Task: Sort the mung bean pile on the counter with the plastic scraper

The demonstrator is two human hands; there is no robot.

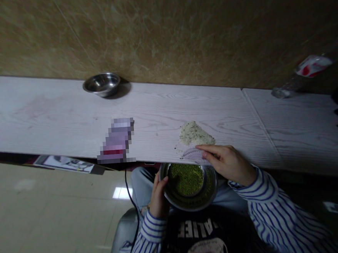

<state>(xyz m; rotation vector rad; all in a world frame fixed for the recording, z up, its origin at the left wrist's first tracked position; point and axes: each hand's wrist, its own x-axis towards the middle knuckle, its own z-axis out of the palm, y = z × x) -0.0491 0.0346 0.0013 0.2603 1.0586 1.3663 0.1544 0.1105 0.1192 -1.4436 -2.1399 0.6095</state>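
My left hand (158, 194) grips the left rim of a steel bowl (211, 195), thumb over the edge, just below the table's front edge above my lap. Green mung beans (187, 178) cover the bottom of the bowl. Over the table edge, at the bowl's far right, is my right hand (228, 161), its index finger stretched left and its thumb beneath, with nothing visible held. Just beyond those fingertips lies a small heap of white rice (195, 133) speckled with dark green beans. A few loose grains are scattered at its near left side.
Left of the heap, a pixelated flat purple object (118, 139) reaches the front edge of the pale wooden table (161, 104). A second steel bowl (102, 85) stands by the wall. At the right is a clear plastic bottle (312, 67). A black cable (127, 189) hangs below.
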